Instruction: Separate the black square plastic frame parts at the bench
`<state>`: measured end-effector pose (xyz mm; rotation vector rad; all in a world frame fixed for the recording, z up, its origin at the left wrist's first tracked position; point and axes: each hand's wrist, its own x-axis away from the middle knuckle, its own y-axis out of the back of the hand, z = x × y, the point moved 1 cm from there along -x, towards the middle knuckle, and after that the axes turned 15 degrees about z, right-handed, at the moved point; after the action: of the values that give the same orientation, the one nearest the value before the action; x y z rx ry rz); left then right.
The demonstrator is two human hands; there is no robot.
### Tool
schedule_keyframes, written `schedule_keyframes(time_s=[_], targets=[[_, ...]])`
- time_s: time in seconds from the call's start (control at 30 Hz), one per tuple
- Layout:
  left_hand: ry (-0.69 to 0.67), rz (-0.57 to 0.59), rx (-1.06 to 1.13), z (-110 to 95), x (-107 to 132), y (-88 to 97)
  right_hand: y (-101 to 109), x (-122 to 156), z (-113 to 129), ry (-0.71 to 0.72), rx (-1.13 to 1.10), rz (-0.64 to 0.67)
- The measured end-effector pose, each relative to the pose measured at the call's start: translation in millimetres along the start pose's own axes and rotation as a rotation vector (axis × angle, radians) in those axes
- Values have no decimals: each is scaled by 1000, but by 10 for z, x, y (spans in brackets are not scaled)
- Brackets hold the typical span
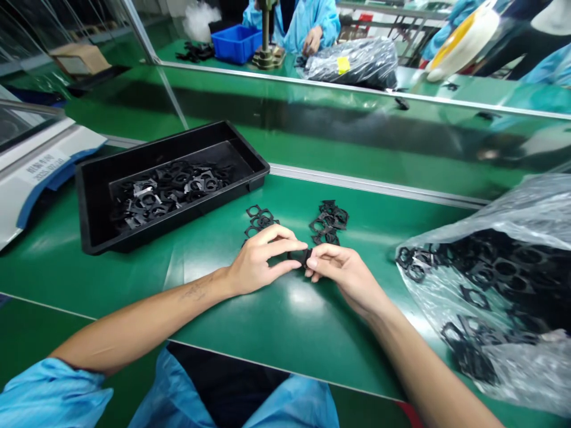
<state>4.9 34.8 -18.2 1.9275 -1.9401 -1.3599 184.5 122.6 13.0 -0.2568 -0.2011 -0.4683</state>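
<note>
My left hand (pixel 261 258) and my right hand (pixel 341 270) meet over the green table, fingertips pinched together on one small black plastic part (pixel 300 256) held between them. Just beyond the hands lie two small piles of black plastic frame parts, one pile (pixel 259 219) behind my left hand and another pile (pixel 330 221) behind my right. Both forearms rest low over the table's near edge.
A black tray (pixel 96 178) with several black parts sits at the left. A clear plastic bag (pixel 499 279) of black parts lies at the right. A white machine (pixel 40 160) stands far left. Across a metal rail, another person in blue works near a blue bin (pixel 236 43).
</note>
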Motion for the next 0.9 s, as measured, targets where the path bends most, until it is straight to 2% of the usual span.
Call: schedule_keyframes(time_s=[0.2, 0.5, 0.6, 0.7, 0.8, 0.9], targets=[[51, 49, 94, 6, -5, -5, 1, 0, 8, 1, -10, -23], [79, 38, 142, -5, -5, -11, 12, -7, -48, 7, 63, -8], [56, 38, 110, -32, 3, -29, -16, -2, -57, 54, 224, -60], [38, 24, 115, -55, -8, -34, -42, 27, -37, 176, 468, -146], [107, -36, 169, -47, -32, -11, -51, 65, -4, 294, 678, -215], [161, -75, 208, -27, -51, 18, -49, 87, 17, 375, 787, -232]])
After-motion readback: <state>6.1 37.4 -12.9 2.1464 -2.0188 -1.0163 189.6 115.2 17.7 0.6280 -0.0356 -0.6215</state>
